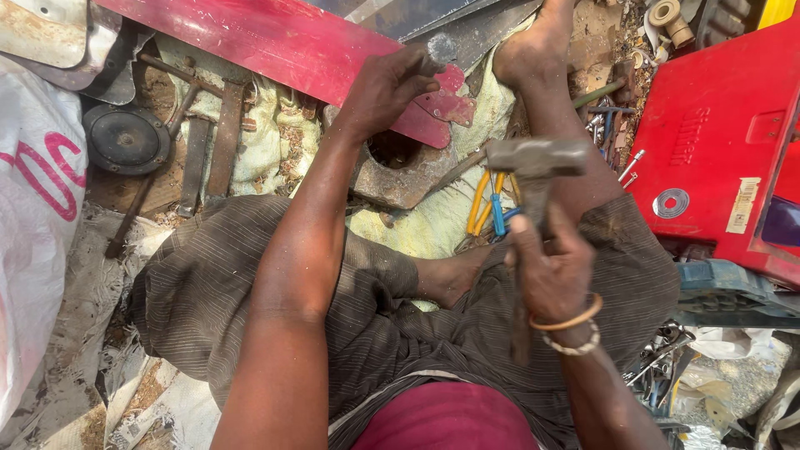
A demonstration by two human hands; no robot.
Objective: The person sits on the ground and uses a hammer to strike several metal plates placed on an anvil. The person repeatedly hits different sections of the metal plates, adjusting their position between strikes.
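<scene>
Left hand [387,87]: fingers clamped on red panel [275,37] over iron block [400,171] | Right hand [550,271]: fingers clamped on raised hammer [533,162] | Panel edge bent, blow pending.

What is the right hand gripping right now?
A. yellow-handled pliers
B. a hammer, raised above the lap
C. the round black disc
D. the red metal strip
B: the right hand is closed round the handle of the hammer, its head up above the lap, while the yellow-handled pliers lie on the cloth below.
</scene>
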